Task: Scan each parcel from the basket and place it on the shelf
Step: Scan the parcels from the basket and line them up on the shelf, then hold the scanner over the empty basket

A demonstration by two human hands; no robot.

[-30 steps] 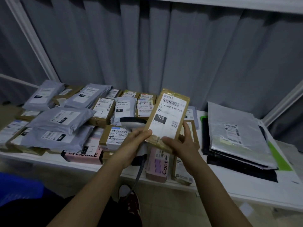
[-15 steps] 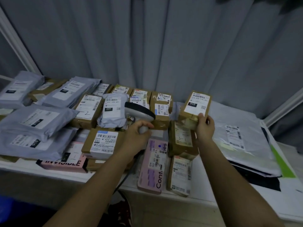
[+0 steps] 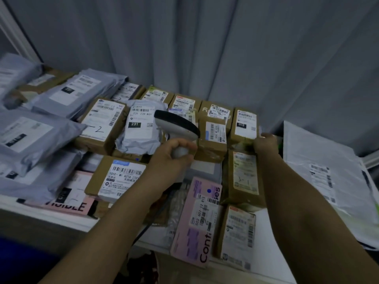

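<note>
A brown cardboard parcel (image 3: 245,126) with a white label marked 010 lies at the back of the white shelf (image 3: 261,224), at the right end of a row of boxes. My right hand (image 3: 264,143) holds its near edge. My left hand (image 3: 173,155) grips the handle of a white and black barcode scanner (image 3: 176,126), whose head points right above the parcels. The basket is out of view.
Many brown boxes and grey mailer bags (image 3: 34,136) cover the shelf's left and middle. Two pink boxes (image 3: 199,220) lie at the front edge. Large flat grey mailers (image 3: 320,167) are stacked on the right. A grey curtain (image 3: 205,48) hangs behind.
My right hand carried the 010 parcel away from in front of me and set it down in the back row. My left hand left the parcel and kept the scanner.
</note>
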